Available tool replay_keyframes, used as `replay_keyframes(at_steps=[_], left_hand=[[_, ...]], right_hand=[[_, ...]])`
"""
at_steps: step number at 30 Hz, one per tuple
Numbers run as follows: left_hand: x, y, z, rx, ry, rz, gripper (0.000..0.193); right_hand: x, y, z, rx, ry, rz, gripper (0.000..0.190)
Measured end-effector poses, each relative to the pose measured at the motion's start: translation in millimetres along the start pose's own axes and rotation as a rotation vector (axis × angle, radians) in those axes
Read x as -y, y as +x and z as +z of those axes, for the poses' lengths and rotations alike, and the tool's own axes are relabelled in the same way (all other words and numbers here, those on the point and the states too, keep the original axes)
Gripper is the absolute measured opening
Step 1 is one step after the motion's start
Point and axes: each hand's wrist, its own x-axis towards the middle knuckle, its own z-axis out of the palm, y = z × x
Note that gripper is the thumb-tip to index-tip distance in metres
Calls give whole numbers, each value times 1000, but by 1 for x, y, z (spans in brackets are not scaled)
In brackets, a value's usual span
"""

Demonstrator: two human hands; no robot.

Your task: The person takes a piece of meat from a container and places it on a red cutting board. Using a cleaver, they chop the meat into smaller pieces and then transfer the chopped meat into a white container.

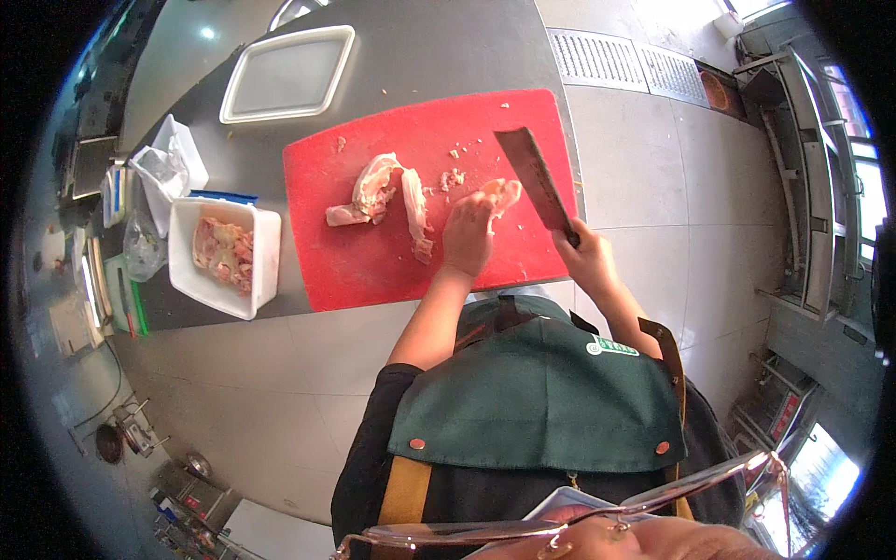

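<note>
On the red cutting board (364, 273), my left hand (470, 227) is pressed over a piece of raw meat (505, 194), whose far end shows past my fingers. My right hand (584, 255) grips the dark handle of a cleaver (532, 171). Its broad blade is raised to the right of that meat and points away from me. To the left of my left hand lie a long pale strip of raw meat (414, 206) and a larger curved piece (376, 182). Small scraps (453, 179) are scattered beyond my left fingers.
Left of the board, a white plastic tub (269, 259) holds raw meat pieces (224, 252). Behind it are a white container (189, 150) with a clear plastic bag and another crumpled bag (145, 245). A white-rimmed tray or lid (290, 73) lies on the dark counter (448, 49).
</note>
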Motion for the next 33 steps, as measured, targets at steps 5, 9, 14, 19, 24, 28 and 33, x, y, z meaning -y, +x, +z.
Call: replay_keyframes(at_steps=[5, 9, 14, 19, 24, 28, 33], left_hand=[[8, -25, -9, -193, -127, -88, 39], [12, -34, -7, -169, -141, -104, 40], [17, -35, -1, -215, -170, -76, 39], [18, -39, -5, -208, -156, -80, 33], [17, -40, -5, -226, -241, -115, 38], [19, -43, -3, -155, -219, -124, 32], [18, -44, -7, -197, -242, -91, 33]], right_hand=[[50, 41, 16, 59, -294, -90, 29], [102, 50, -5, 77, -357, -169, 32], [100, 41, -4, -360, 19, -463, 11], [99, 61, 26, 38, -476, -153, 26], [126, 43, 12, -158, -220, -263, 21], [112, 39, 28, -33, -349, -165, 21], [102, 51, 37, 33, -415, -182, 36]])
